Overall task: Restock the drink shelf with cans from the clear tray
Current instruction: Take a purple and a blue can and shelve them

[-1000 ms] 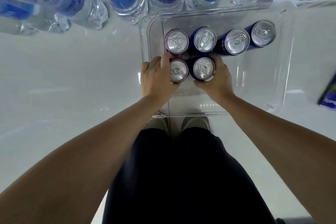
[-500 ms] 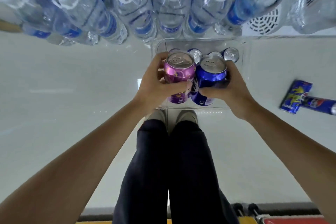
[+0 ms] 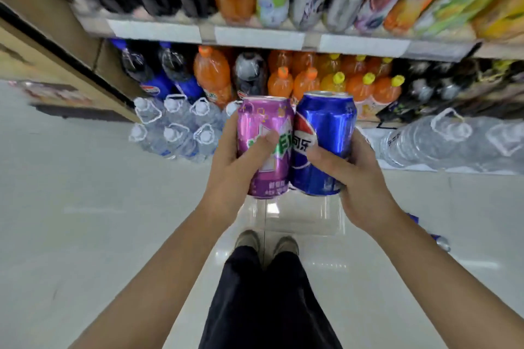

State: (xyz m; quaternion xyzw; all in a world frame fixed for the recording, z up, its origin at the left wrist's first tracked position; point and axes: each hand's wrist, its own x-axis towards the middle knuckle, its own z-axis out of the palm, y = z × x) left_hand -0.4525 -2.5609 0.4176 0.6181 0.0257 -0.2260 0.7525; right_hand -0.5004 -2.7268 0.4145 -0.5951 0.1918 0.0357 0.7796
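My left hand (image 3: 235, 167) grips a purple can (image 3: 265, 122) upright. Beside it my right hand (image 3: 354, 178) grips a blue Pepsi can (image 3: 326, 127), and the two cans touch side by side in front of me. Both are raised well above the clear tray (image 3: 297, 221), which sits on the floor just past my shoes and is mostly hidden by my hands and the cans. The drink shelf (image 3: 255, 37) stands ahead with soda bottles in two rows.
Packs of water bottles (image 3: 175, 125) stand on the floor at the shelf's foot, with large water jugs (image 3: 442, 139) to the right. Cardboard boxes (image 3: 42, 65) lean at the left. A blue can (image 3: 436, 238) lies on the floor behind my right wrist.
Both hands lifted the two cans out of the tray and raised them. My view tilted up from the tray to the shelf rows.
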